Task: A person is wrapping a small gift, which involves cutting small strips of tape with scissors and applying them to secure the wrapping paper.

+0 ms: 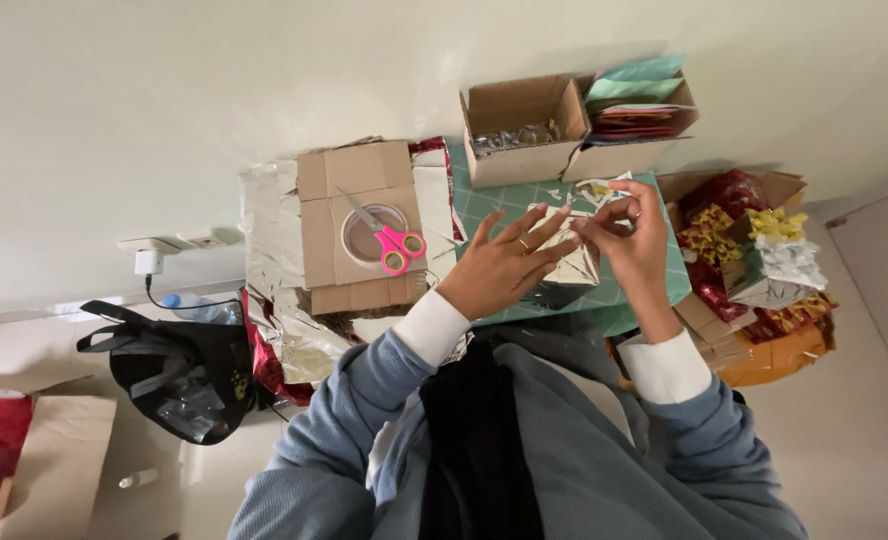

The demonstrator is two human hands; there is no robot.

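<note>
A view from above shows a person in a grey-blue sweater with white cuffs working at a small counter covered by a green gridded cutting mat (494, 205).

The left hand (504, 262) lies with its fingers (524, 225) spread apart, pressing down on a small folded piece of silver foil paper (576, 262), apparently to keep it flat and steady on the mat. A ring shows on one finger. The right hand (632, 235) is curled above the foil's upper edge, its fingers pinched together on a small scrap with a yellow mark (596, 189); the scrap is too small to say whether it is a sticker or a strip of tape.

To the left of the hands, within easy reach, a pair of pink-handled scissors (392, 243) rests across a roll of clear tape (369, 240), both lying on a flattened brown cardboard piece (349, 175) with crinkled silver foil sheets (269, 230) beneath it.

Behind the mat stand two open cardboard boxes: one (519, 130) holds shiny wrapped items, the other (654, 135) holds a stack of coloured paper sheets. To the right, another carton is heaped with red, gold and silver foil bows (754, 250). A black bag (179, 370) lies on the floor to the left, near a wall plug (149, 262).
</note>
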